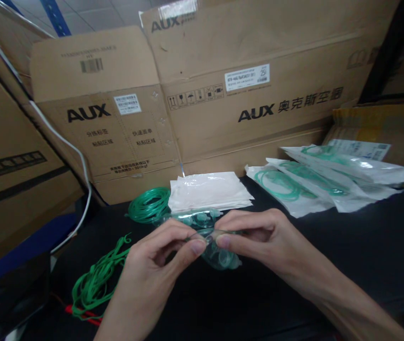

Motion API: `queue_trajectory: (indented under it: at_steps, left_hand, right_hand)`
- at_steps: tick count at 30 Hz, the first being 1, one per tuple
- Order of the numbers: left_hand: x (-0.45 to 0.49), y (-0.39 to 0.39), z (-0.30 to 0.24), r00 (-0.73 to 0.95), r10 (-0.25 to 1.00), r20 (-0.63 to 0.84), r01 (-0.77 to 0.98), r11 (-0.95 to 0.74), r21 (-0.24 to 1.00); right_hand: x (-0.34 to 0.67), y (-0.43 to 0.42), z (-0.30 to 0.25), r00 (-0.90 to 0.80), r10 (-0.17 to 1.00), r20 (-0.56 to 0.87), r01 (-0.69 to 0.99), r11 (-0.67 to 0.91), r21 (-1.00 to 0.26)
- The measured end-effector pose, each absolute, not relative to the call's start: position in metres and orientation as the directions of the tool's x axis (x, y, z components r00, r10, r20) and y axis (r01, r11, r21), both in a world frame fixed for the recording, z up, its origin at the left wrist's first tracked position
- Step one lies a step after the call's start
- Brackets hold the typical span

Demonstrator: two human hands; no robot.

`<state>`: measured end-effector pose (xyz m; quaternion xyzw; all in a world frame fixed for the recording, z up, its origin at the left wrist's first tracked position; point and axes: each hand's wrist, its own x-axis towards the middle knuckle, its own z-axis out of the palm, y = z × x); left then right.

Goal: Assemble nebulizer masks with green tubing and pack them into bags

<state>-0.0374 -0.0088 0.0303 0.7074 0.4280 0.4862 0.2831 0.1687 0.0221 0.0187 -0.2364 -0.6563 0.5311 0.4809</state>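
Note:
In front of me, my left hand [168, 255] and my right hand [253, 234] meet, thumbs and index fingers pinching the edge of a translucent green plastic mask [223, 258]. Its rounded body hangs below my right fingertips, partly covered by them. The exact part between the fingertips is too small to make out. Just behind my hands lie more translucent green plastic masks [202, 218], partly hidden. A coil of green tubing [149, 204] rests behind my left hand. Left of that hand is a tangled bundle of flat green elastic straps [97, 282].
A stack of white pouches [209, 189] lies at the back. Several filled pouches [294, 184] with green tubing overlap at the right. Cardboard boxes [205, 118] wall off the far side of the black table [258, 303]. A white cable [81, 161] hangs at left.

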Motion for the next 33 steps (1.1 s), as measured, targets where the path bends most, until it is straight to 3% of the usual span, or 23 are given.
queue_trajectory:
  at_steps: [9, 21, 26, 33]
  left_hand:
    - [-0.0341, -0.0065, 0.0290, 0.151, 0.890, 0.431, 0.287, -0.456, 0.842]
    - [-0.0350, -0.0097, 0.0311, 0.184, 0.879, 0.441, 0.315, -0.478, 0.820]
    - [-0.0367, -0.0134, 0.0331, 0.210, 0.871, 0.443, 0.322, -0.490, 0.810]
    - [-0.0350, -0.0131, 0.0335, 0.205, 0.894, 0.398, 0.304, -0.445, 0.843]
  right_hand:
    - [0.1710, 0.0129, 0.0213, -0.347, 0.807, 0.478, -0.108, 0.472, -0.875]
    - [0.1727, 0.0184, 0.0249, -0.453, 0.821, 0.347, -0.149, 0.314, -0.938]
    - [0.1729, 0.0175, 0.0205, -0.547, 0.807, 0.221, -0.291, 0.065, -0.955]
    - [0.1661, 0.0171, 0.0176, -0.631, 0.769, 0.102, -0.442, -0.249, -0.862]
